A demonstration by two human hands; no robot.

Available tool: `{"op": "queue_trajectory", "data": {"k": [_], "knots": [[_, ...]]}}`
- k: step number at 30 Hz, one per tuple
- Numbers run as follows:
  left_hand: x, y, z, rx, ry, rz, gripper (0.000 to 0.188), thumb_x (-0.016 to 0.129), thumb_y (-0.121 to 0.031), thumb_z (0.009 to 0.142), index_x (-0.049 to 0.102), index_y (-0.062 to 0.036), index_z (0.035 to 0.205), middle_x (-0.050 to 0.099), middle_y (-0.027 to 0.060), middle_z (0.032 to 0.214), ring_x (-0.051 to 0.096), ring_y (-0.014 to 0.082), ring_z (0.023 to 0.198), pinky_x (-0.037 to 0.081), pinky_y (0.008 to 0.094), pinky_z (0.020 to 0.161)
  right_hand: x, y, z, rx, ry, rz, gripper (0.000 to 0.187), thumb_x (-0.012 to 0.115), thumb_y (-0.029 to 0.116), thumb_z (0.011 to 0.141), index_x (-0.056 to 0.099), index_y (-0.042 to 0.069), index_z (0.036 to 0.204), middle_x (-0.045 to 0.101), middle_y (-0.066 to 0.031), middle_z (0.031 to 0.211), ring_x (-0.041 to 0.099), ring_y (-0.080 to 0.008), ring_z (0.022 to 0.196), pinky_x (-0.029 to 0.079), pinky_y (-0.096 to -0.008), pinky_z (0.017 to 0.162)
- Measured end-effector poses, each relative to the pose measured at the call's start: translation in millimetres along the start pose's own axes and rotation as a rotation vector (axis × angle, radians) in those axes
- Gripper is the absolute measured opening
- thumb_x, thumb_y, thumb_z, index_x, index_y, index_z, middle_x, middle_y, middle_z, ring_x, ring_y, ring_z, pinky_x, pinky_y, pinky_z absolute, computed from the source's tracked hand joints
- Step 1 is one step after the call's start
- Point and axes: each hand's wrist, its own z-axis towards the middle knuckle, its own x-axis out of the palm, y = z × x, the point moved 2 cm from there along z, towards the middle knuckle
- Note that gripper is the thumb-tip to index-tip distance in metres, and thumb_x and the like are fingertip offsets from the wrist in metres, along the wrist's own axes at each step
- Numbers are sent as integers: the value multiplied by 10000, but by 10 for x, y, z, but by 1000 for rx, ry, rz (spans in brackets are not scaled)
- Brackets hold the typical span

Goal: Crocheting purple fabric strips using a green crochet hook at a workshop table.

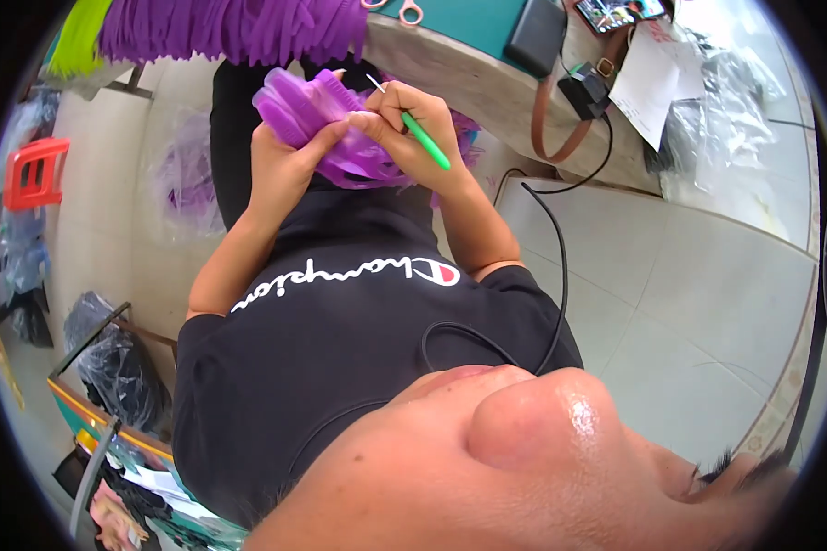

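Note:
Soft, translucent purple pieces (308, 107) with ribbed edges are bunched up in front of my torso, over my lap. My left hand (285, 161) is closed on the bunch, its thumb pressed on top. My right hand (412, 124) grips a slim tool with a green handle (425, 140) and a thin, pale metal tip pointing up past the knuckles. The thumb of that hand meets the purple piece beside my left thumb. Purple strips hang below both hands. What the tip touches, if anything, I cannot make out.
A table (450, 41) beyond my hands carries a row of purple strips (239, 28), lime green strips (81, 41), scissors (410, 11) and a black box (536, 37). A brown strap (547, 129) and a black cable (560, 234) hang at right. A red stool (37, 173) stands left.

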Motion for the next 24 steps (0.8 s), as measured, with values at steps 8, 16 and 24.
{"op": "queue_trajectory", "data": {"k": [8, 16, 24], "knots": [[-264, 464, 243, 64, -105, 41, 620, 720, -33, 810, 435, 60, 1353, 517, 125, 1358, 556, 94, 990, 448, 264, 912, -758, 473, -245, -305, -143, 809, 277, 567, 31, 864, 362, 146, 718, 414, -9, 674, 359, -92, 551, 276, -255, 510], [-618, 708, 307, -430, -60, -465, 779, 690, -158, 867, 225, -49, 1483, 536, 69, 1235, 543, 181, 1117, 414, 337, 989, -1373, 669, -406, -627, -253, 1194, 287, 570, 84, 887, 395, 167, 675, 448, 66, 626, 295, -41, 503, 211, -241, 498], [-221, 171, 15, -429, 130, -415, 939, 748, -19, 768, 179, -116, 1509, 525, 49, 1225, 524, 163, 1139, 385, 331, 1014, -386, 190, -110, -37, -54, 834, 477, 292, 441, 1006, 303, 130, 645, 305, -15, 543, 239, -143, 513, 213, -305, 492]]}}
